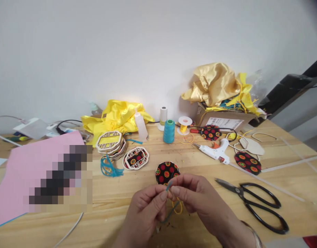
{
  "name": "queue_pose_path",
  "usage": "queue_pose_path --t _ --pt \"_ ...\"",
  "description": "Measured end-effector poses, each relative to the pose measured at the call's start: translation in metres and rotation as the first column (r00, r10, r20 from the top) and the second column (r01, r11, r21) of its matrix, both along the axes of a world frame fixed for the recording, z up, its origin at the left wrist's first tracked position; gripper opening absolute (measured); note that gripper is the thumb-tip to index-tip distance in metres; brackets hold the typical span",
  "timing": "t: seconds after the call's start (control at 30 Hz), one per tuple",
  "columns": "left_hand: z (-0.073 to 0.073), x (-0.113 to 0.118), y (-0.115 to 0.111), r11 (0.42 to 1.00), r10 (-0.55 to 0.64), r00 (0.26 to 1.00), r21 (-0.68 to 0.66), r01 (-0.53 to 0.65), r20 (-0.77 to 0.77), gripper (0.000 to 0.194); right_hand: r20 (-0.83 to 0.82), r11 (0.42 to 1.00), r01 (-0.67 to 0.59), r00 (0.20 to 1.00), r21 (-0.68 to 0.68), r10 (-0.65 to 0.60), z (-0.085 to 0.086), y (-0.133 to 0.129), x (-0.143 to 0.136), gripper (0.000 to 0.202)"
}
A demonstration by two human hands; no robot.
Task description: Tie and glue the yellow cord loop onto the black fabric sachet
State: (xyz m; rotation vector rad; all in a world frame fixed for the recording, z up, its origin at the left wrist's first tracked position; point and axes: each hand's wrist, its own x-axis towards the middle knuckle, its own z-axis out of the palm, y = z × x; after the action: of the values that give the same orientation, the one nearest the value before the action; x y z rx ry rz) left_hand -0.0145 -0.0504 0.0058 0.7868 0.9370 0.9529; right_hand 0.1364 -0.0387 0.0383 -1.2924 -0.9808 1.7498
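Note:
My left hand (150, 205) and my right hand (191, 193) meet low in the middle of the view, fingertips pinched together. Between them is a teal thread bundle (169, 186), its short end poking up past my left thumb. More of the teal strands hang below the fingers, beside a loop of yellow cord (178, 208). Just beyond my fingers lies a round patterned fabric piece (167, 171), black with red and orange motifs, its near edge hidden by my hands. To the right rest black-handled scissors (239, 193), blades partly apart.
Wooden lattice frames (109, 142) are stacked left, near teal tassels (109, 167). A teal thread cone (169, 131), a glue bottle (141, 125) and a yellow cord spool (184, 124) stand behind. A white glue gun (215, 151) lies right, before a cardboard box (225, 120). Pink paper (42, 155) covers the left.

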Motion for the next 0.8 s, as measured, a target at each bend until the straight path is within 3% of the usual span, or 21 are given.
queue_pose_path --t 0.4,0.67,0.8 --pt "-0.0012 0.002 0.0001 1.0 0.013 1.0 -0.01 -0.013 -0.017 0.019 0.005 0.998 0.056 0.998 0.016 -0.056 -0.002 -0.001 -0.0048 0.014" --pt "-0.0008 -0.0004 0.0043 0.987 0.158 0.976 0.02 -0.157 -0.151 0.024 0.057 0.993 0.072 0.995 0.09 -0.077 -0.0016 -0.0016 -0.0009 0.012" --pt "0.0034 0.002 0.0044 0.988 0.155 0.974 0.009 -0.156 -0.163 0.022 0.065 0.985 0.09 0.993 0.146 -0.1 -0.0031 -0.0014 -0.0055 0.011"
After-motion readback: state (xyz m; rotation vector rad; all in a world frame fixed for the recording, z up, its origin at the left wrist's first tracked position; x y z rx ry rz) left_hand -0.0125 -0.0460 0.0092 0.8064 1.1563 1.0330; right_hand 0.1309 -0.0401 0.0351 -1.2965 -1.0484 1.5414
